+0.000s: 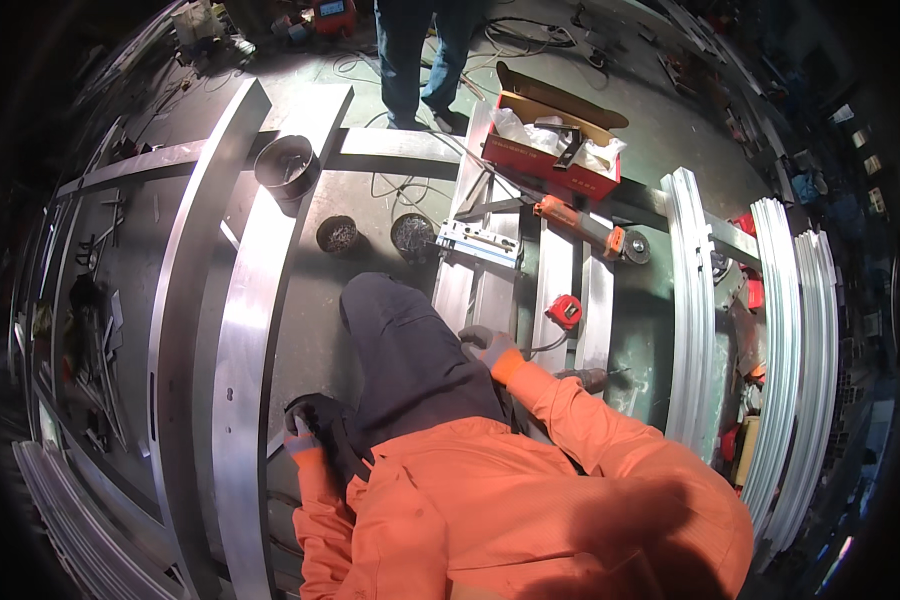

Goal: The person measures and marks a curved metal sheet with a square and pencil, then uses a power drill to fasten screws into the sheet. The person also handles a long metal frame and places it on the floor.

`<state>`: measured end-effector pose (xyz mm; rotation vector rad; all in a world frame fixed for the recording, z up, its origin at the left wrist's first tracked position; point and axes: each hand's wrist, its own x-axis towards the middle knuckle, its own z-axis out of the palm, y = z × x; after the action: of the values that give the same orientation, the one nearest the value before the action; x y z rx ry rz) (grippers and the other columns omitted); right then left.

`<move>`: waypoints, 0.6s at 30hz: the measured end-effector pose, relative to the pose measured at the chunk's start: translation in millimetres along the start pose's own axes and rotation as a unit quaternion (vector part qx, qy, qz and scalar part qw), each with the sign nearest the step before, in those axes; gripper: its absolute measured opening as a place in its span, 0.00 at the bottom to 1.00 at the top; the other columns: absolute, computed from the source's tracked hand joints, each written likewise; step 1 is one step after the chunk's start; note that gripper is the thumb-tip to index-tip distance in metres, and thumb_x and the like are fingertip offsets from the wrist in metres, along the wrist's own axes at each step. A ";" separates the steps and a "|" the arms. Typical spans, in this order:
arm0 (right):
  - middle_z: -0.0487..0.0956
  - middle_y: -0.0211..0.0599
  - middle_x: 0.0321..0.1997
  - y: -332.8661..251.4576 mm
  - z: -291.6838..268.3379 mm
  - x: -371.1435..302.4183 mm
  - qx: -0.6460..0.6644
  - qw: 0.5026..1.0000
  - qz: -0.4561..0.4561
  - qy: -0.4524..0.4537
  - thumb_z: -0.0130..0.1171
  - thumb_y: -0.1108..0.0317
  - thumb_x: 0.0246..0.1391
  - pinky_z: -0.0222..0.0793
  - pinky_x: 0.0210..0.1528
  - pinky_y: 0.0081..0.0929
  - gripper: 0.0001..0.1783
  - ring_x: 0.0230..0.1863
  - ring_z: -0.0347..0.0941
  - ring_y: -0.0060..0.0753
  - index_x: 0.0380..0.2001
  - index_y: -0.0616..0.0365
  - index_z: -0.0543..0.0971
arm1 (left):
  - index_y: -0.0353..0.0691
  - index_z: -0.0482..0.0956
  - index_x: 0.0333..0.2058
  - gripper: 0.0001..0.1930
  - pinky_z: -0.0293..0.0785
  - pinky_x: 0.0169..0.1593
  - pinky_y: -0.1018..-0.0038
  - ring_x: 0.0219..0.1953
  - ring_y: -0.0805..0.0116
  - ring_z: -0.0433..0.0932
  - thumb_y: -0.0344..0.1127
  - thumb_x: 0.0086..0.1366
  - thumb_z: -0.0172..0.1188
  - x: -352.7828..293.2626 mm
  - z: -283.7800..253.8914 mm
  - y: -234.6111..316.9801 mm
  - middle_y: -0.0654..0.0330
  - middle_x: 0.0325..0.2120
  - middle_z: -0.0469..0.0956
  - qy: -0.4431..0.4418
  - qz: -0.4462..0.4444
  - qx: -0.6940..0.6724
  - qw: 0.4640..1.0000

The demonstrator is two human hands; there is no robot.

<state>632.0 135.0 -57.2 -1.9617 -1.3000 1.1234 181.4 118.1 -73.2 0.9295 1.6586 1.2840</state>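
My right hand point(487, 346), in a grey glove, rests at the side of my dark trouser knee with its fingers loosely apart. Nothing shows in it. Close to it lie a red tape measure point(564, 311) and a drill point(585, 379), partly hidden by my sleeve. My left hand point(298, 436) hangs low beside my left hip, against a dark item whose kind I cannot make out; its fingers are mostly hidden. Ahead, an orange angle grinder point(578, 222) lies across metal profiles, next to a white-and-silver metal fitting point(480, 243).
An open red cardboard box point(545, 163) with plastic-wrapped parts stands ahead. Tins of small fasteners include a large one point(287, 168). Long aluminium profiles point(245, 330) run along my left, others point(690, 310) on the right. A person in jeans point(402, 60) stands beyond; cables cross the floor.
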 end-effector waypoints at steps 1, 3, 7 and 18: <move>0.86 0.39 0.48 23.2 12.9 11.2 -0.063 0.998 0.018 -0.007 0.68 0.53 0.53 0.74 0.57 0.33 0.19 0.49 0.82 0.45 0.47 0.48 0.86 | 0.37 0.83 0.46 0.12 0.75 0.41 0.75 0.37 0.70 0.81 0.38 0.74 0.56 -0.3 15.5 -6.6 0.57 0.38 0.85 -0.007 0.022 0.020 1.000; 0.86 0.35 0.47 -6.3 19.5 14.0 -0.058 0.997 -0.035 -0.029 0.67 0.49 0.54 0.74 0.57 0.34 0.20 0.49 0.82 0.43 0.46 0.46 0.86 | 0.41 0.85 0.45 0.12 0.78 0.46 0.69 0.41 0.62 0.84 0.40 0.68 0.60 -10.5 26.9 -18.8 0.53 0.39 0.86 -0.081 -0.048 0.138 0.986; 0.86 0.34 0.45 -25.8 6.9 12.0 -0.098 0.995 -0.003 -0.019 0.65 0.47 0.55 0.73 0.57 0.34 0.19 0.50 0.82 0.41 0.43 0.44 0.86 | 0.49 0.86 0.44 0.17 0.77 0.51 0.57 0.47 0.46 0.82 0.49 0.60 0.62 -16.1 55.5 29.3 0.52 0.42 0.85 -0.181 -0.042 0.435 0.881; 0.84 0.46 0.52 42.6 22.6 41.8 -0.245 0.970 0.012 -0.008 0.60 0.39 0.55 0.72 0.60 0.42 0.31 0.56 0.78 0.50 0.51 0.50 0.81 | 0.45 0.87 0.41 0.14 0.78 0.48 0.62 0.42 0.50 0.85 0.44 0.61 0.63 0.8 47.6 -9.9 0.51 0.36 0.86 -0.155 -0.013 0.304 0.940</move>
<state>641.1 156.0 -116.8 -2.3197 -1.6882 0.8851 224.1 134.3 -89.8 1.3826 1.8256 0.5523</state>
